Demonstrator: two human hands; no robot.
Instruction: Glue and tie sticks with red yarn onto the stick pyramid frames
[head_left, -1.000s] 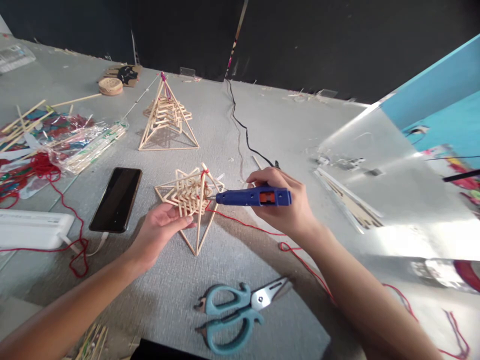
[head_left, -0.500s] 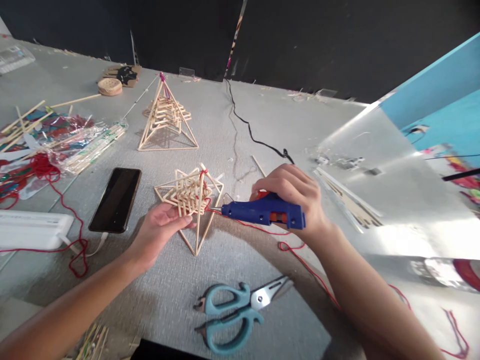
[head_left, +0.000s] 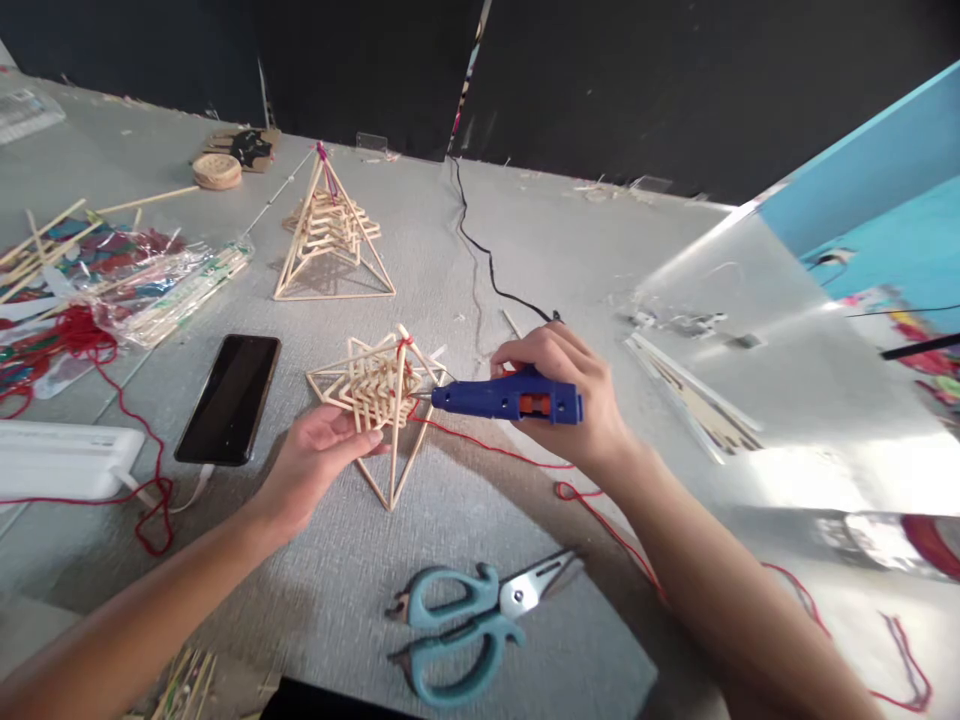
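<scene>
My left hand [head_left: 326, 450] is closed on the near side of a small wooden-stick pyramid frame [head_left: 394, 440], its thumb against the stacked sticks inside. Red yarn [head_left: 487, 452] is tied at the frame's tip and trails off to the right. A blue hot glue gun [head_left: 510, 398] is gripped in my right hand [head_left: 566, 385], my fingers wrapped round its handle. Its nozzle points left, into the frame beside the stacked sticks; whether it touches them I cannot tell. Teal-handled scissors [head_left: 469, 625] lie on the table below the hands, blades slightly apart.
A second stick pyramid [head_left: 334, 235] stands farther back. To the left lie a black phone [head_left: 229, 400], a white power strip [head_left: 67, 460], bagged sticks [head_left: 187, 290] and a red yarn heap [head_left: 84, 330]. The gun's black cord [head_left: 487, 250] runs to the back wall. Loose sticks [head_left: 690, 395] lie right.
My right hand has moved the glue gun slightly up and to the left, its nozzle now farther inside the frame. My left hand and the frame have hardly moved.
</scene>
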